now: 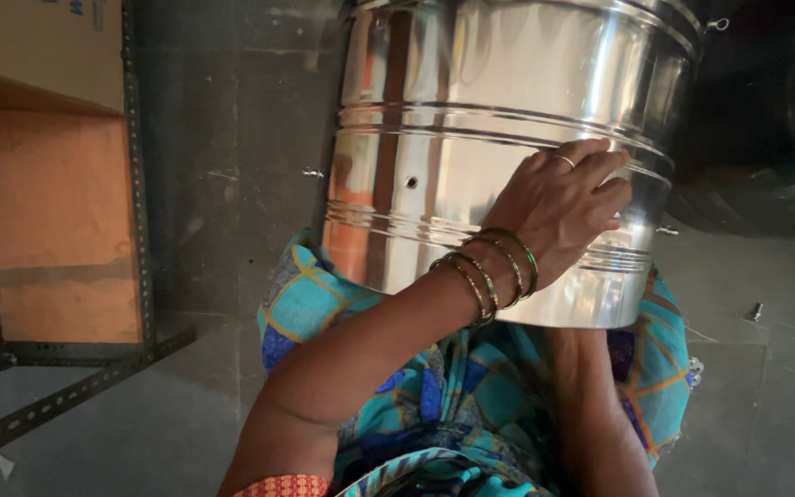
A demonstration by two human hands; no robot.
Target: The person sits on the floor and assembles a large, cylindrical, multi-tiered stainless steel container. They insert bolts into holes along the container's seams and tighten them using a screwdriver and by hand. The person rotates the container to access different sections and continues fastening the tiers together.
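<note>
Head view. Drum [471, 138] of polished stainless steel, ribbed around its wall, lay on its side across the lap, propped on the blue and teal patterned garment [324, 304] with its open end turned toward the body. Left hand [558, 207] pressed flat on the upper curve of the wall, fingers stretched out and slightly spread, closed around nothing, only steadying the metal. Wore a ring [565, 161] on one finger and green and gold bangles [494, 271] at the wrist. Right forearm [591, 405] ran up beneath the drum's rim; right hand hidden behind or inside the shell, so could not tell whether open or closed, or holding anything.

As to progress: one small round hole [411, 182] showed in the wall, left of the left hand, bare, with nothing fitted through it. Small metal fitting [666, 230] stuck out at the drum's right edge, another [718, 25] near the far rim. Loose bolt-like piece [756, 311] lay apart on the dark grey floor [223, 230] to the right, a second small piece [313, 172] just left of the drum. No tool seen anywhere.

At the left edge stood a slotted-angle steel rack [135, 184] with cardboard boxes [57, 230] on it, well apart from the drum.
</note>
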